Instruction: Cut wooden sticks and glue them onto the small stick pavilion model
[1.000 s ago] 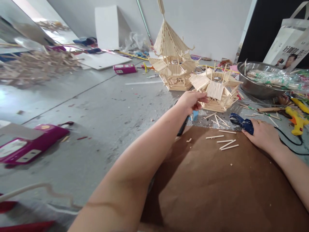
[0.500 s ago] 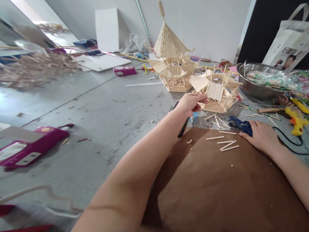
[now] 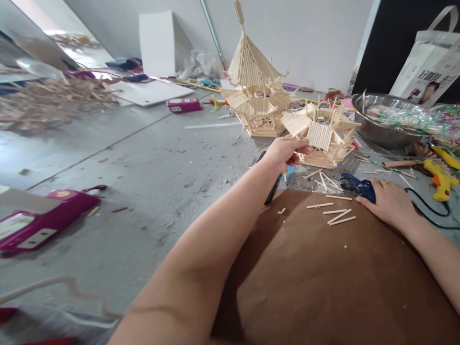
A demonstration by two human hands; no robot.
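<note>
My left hand (image 3: pixel 283 152) reaches forward and grips the near edge of a low wooden-stick roof model (image 3: pixel 323 139) lying on the grey floor. My right hand (image 3: pixel 390 201) rests on the floor with its fingers closed over a blue-handled cutter (image 3: pixel 355 184). Several short cut sticks (image 3: pixel 334 211) lie on the brown paper sheet (image 3: pixel 323 278) between my arms. A taller stick pagoda (image 3: pixel 253 86) stands just behind the roof model.
A steel bowl (image 3: pixel 381 129) with bagged sticks sits at the right, near a yellow glue gun (image 3: pixel 440 177) and its black cord. A magenta box (image 3: pixel 43 220) lies at the left, another (image 3: pixel 183 104) farther back. A heap of sticks (image 3: pixel 50 100) and white boards fill the far left.
The view shifted slightly. Both hands stay nearly where they were, the left still on the roof model, the right still on the cutter.
</note>
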